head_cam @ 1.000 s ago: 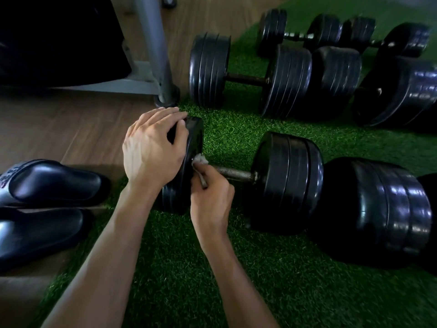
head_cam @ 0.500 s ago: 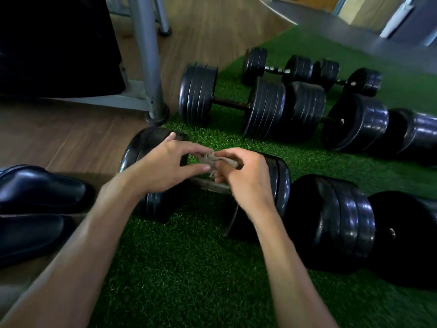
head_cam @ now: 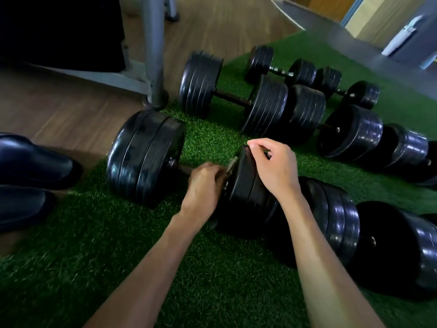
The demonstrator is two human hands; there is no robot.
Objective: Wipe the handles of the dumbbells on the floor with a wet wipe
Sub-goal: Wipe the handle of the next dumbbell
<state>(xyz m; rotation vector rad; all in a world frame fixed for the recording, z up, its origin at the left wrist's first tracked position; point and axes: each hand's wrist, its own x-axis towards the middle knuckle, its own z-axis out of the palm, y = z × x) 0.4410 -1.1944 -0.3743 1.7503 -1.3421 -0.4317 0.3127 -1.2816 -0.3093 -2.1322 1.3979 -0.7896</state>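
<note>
Wipe (head_cam: 232, 165) wrapped on handle (head_cam: 184, 168) in left hand (head_cam: 203, 185) grip.

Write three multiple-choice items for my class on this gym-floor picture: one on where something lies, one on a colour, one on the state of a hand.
1. Where is the wet wipe?
A. on the wooden floor
B. in the left hand, at the handle beside the right-side plates
C. on the black sandals

2. What colour is the turf under the dumbbells?
A. green
B. blue
C. red

3. What is the right hand doing?
A. lying flat on the turf
B. holding a sandal
C. resting on top of the near dumbbell's plates

Key: 1 B, the wipe shows by the left hand; 2 A, the grass mat is green; 3 C, its fingers curl over the plate edge.
</note>
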